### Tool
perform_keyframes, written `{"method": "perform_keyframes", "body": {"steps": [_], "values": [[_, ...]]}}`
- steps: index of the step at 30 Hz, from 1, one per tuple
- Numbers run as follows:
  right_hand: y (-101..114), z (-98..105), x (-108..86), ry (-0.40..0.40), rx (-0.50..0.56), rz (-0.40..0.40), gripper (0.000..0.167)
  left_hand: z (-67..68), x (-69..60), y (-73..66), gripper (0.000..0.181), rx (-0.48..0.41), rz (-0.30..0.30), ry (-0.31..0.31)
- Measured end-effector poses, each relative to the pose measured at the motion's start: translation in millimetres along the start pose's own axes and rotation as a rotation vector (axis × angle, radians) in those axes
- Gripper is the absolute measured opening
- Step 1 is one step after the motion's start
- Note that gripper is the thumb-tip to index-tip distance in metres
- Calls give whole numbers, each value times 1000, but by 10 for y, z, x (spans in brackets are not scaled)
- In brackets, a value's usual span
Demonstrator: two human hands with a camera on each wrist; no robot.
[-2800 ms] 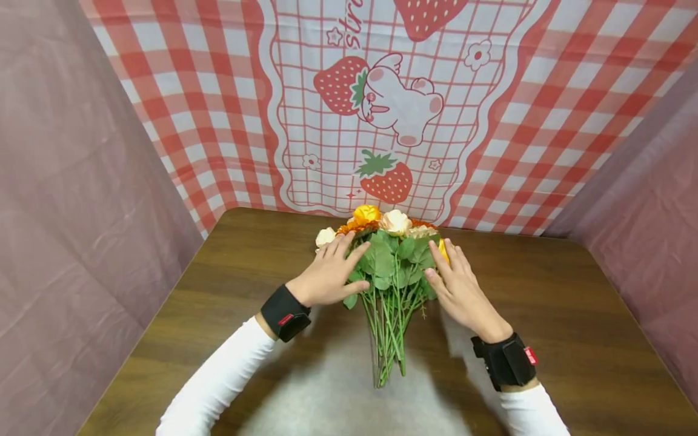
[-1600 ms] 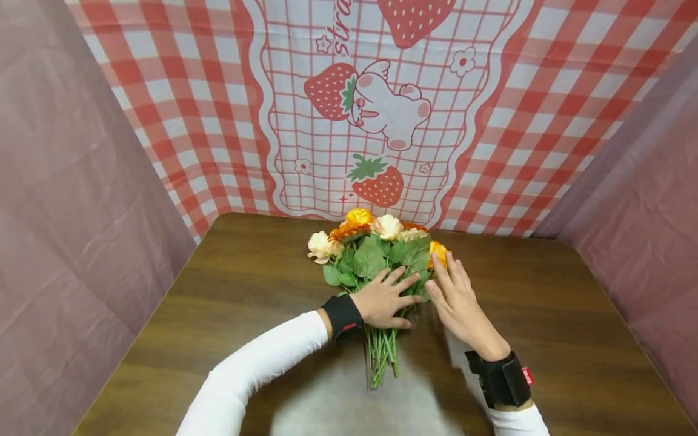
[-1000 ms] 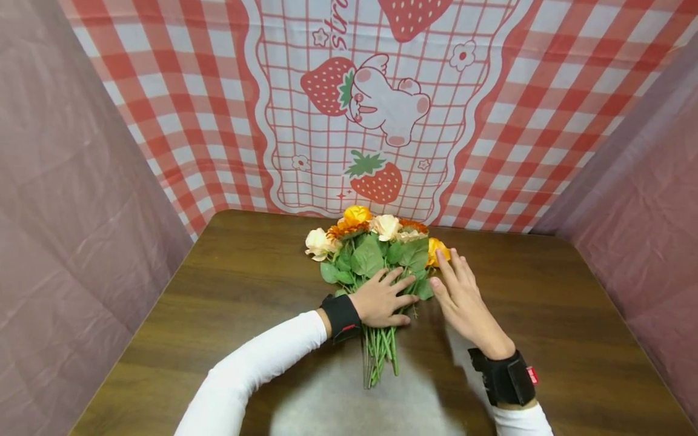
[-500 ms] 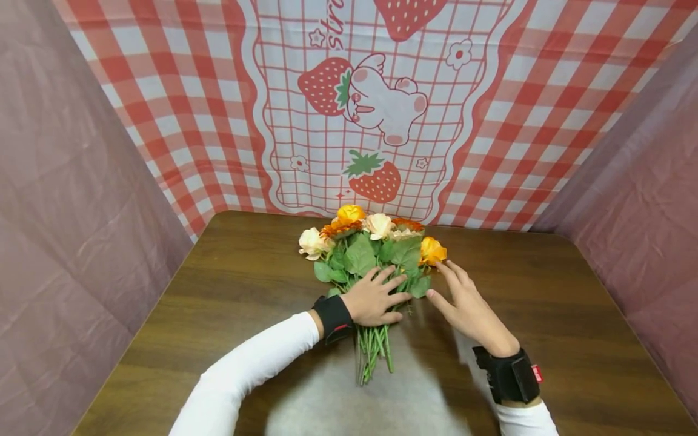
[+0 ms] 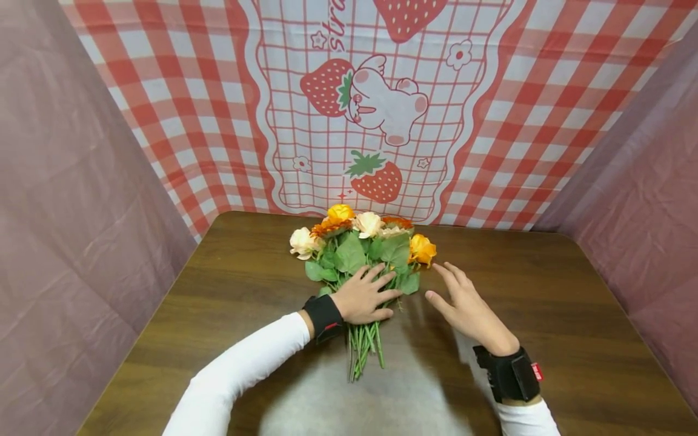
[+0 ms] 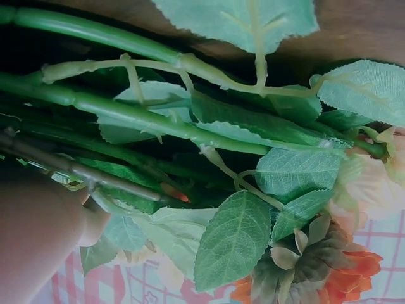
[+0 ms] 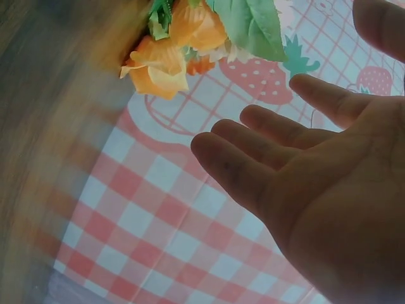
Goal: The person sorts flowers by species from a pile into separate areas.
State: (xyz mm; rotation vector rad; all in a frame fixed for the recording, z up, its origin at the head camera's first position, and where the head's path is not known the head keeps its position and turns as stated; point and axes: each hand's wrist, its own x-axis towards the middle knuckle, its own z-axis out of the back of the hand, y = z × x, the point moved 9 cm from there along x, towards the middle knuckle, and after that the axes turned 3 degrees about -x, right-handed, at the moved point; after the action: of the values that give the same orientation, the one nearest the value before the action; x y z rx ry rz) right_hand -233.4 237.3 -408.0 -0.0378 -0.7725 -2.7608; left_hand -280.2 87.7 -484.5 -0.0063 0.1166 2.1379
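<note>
The left hand (image 5: 360, 300) lies across the upper stems of the flower bouquet (image 5: 351, 253), with its fingers extended and spread apart. The bouquet rests flat on the wooden worktop (image 5: 234, 272), directly below these fingers. Cut stem ends (image 5: 364, 354) project from the near side of the left hand. Beyond its fingertips are green leaves, then the flower heads: a cream rose (image 5: 368, 224), a yellow rose (image 5: 340, 212) and a rust-orange gerbera (image 5: 329, 227).

The right hand (image 5: 471, 312) is to the right of the bouquet, its fingers extended and its thumb held apart from them. An orange rose (image 5: 422, 249) is just beside the right fingertips. Farther beyond both sets of fingers hangs a red-and-white checked cloth (image 5: 193, 121) printed with strawberries.
</note>
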Motion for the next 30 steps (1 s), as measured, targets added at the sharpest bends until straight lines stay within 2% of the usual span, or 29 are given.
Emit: {"method": "perform_keyframes", "body": {"steps": [11, 19, 30], "values": [[33, -2, -11, -21, -8, 13, 62, -28, -183, 131, 55, -29, 23, -30], [42, -13, -12, -29, 5, 20, 62, -56, -397, 253, 54, -102, 49, -33], [57, -11, -19, -29, 1, 26, 60, -88, -656, 443, 53, -128, 84, -58]]}}
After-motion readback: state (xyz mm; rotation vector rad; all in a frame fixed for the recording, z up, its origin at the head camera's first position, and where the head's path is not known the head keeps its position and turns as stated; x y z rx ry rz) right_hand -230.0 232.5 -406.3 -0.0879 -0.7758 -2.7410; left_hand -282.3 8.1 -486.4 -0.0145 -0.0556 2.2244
